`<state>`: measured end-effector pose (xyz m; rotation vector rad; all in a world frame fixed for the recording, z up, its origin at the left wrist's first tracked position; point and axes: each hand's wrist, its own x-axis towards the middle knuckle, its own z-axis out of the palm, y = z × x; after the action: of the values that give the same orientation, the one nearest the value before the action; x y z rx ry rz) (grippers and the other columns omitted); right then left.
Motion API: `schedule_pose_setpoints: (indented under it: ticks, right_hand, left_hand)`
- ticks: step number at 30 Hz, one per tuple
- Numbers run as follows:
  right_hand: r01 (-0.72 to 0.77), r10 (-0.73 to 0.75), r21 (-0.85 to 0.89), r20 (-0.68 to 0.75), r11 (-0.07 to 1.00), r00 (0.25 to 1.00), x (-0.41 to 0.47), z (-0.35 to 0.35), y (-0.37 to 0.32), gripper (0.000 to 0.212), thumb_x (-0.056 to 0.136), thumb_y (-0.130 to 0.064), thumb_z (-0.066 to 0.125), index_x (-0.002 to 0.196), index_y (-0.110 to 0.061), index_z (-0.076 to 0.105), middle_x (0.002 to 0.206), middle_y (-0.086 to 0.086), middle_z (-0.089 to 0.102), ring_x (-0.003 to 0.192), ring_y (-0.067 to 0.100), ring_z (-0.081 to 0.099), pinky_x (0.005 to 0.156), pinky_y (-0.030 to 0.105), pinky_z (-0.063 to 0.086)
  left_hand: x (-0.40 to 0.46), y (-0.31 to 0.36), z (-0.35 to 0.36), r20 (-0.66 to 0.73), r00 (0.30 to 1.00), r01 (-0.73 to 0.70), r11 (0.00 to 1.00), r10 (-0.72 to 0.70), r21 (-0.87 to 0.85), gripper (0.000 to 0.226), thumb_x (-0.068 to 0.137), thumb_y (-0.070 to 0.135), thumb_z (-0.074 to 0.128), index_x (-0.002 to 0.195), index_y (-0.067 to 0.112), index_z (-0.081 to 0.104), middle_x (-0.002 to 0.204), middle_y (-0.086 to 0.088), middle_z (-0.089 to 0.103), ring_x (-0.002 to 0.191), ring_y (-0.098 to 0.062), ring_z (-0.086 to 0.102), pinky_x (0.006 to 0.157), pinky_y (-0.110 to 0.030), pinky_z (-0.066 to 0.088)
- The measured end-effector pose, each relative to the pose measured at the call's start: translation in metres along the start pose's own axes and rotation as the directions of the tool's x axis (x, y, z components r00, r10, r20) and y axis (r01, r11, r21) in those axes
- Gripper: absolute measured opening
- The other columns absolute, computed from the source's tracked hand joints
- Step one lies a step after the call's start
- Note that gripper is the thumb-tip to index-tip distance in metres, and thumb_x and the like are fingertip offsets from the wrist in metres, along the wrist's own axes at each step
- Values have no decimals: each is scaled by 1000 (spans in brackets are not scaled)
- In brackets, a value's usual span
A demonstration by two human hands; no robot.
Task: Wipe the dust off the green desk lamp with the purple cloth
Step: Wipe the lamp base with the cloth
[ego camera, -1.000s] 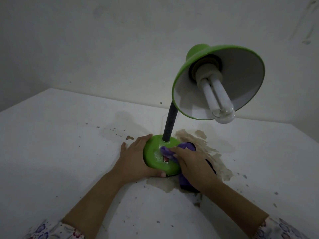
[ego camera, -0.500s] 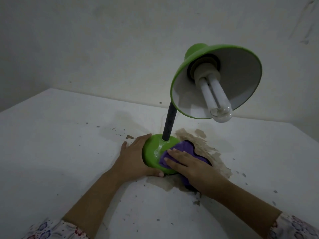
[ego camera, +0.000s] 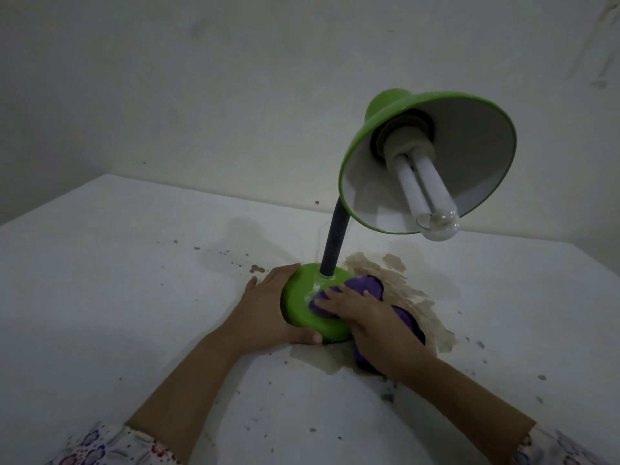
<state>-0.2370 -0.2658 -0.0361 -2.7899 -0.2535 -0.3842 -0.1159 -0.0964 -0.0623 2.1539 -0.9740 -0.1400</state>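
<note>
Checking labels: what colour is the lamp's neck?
The neck is dark grey to black, unlike the green base; the head view shows it.

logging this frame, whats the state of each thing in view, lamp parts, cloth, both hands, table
lamp base: flat on the table, partly under the cloth
lamp neck: upright, leaning slightly
lamp shade: tilted toward the camera
bulb: fitted, unlit
purple cloth: pressed on the base
left hand: cupping the base's left edge
right hand: fingers flat on the cloth
table: stained, speckled
</note>
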Motion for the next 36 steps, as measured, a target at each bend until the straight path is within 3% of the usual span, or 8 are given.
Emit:
schedule_pose_setpoints:
  ticks: [5, 8, 12, 15, 19, 25, 29, 36]
  right_hand:
    - [57, -15, -204, 205, 977, 979, -7, 3, 12, 68, 92, 8, 36, 145, -28, 17, 156, -6, 0, 145, 19, -8, 112, 29, -12]
    - [145, -105, -202, 196, 969, 975, -8, -8, 12, 68, 78, 20, 47, 137, -13, 42, 149, 11, 30, 140, 37, 20, 115, 44, 14]
    - [207, -188, -279, 93, 938, 978, -12, -21, 12, 66, 45, 24, 70, 104, -6, 71, 117, 12, 65, 107, 35, 62, 83, 49, 52]
    - [39, -36, -135, 30, 990, 999, -11, -22, 16, 59, 76, 18, 48, 122, -17, 62, 141, 0, 47, 129, 22, 46, 103, 36, 41]
    - [-85, 83, -22, -77, 996, 994, 0, -22, 13, 50, 86, 9, 45, 123, -21, 60, 134, -3, 54, 126, 17, 48, 107, 25, 34]
    - [-17, 8, -173, -53, 985, 999, 10, -14, 0, 32, 92, -23, 55, 124, -22, 60, 120, 4, 51, 107, 18, 50, 80, 20, 31]
    - [-79, 85, -244, 14, 967, 996, 8, -13, 1, 36, 98, -27, 42, 133, -25, 51, 134, 1, 42, 120, 20, 38, 95, 29, 34]
    - [-34, 20, -394, -40, 919, 999, -5, -15, -4, 25, 72, -18, 80, 96, -20, 74, 81, 4, 62, 76, 27, 61, 70, 38, 51]
  left_hand:
    - [2, -4, 1, 0, 1000, -23, 1000, 23, 8, 125, 39, 82, 62, 145, 30, 22, 144, 14, 33, 128, -1, 33, 117, -45, 12]
    - [2, -7, 3, -12, 1000, -29, 999, 29, 17, 124, 40, 82, 61, 145, 30, 22, 145, 15, 32, 121, 6, 28, 117, -42, 10]
    - [3, -8, 2, 3, 1000, -21, 1000, 21, 13, 124, 40, 82, 60, 146, 31, 22, 146, 16, 30, 120, 8, 26, 116, -41, 8]
    - [3, -5, 2, 37, 999, -17, 1000, 17, -9, 119, 44, 80, 59, 146, 32, 20, 147, 17, 28, 124, 5, 27, 117, -41, 6]
    - [1, -6, 1, 55, 998, -29, 999, 28, 13, 117, 48, 81, 53, 147, 30, 16, 151, 15, 23, 137, -5, 25, 116, -38, 3]
    - [3, -8, 8, 29, 999, -25, 997, 24, 68, 119, 47, 87, 50, 147, 33, 14, 153, 17, 18, 125, 10, 19, 115, -39, 2]
    - [3, -10, 10, 1, 1000, -25, 997, 25, 71, 120, 46, 87, 52, 147, 34, 17, 153, 18, 20, 121, 12, 17, 115, -39, 3]
    - [2, -5, 8, -14, 1000, -15, 998, 16, 53, 121, 43, 85, 53, 146, 30, 22, 151, 15, 24, 133, 0, 25, 116, -41, 5]
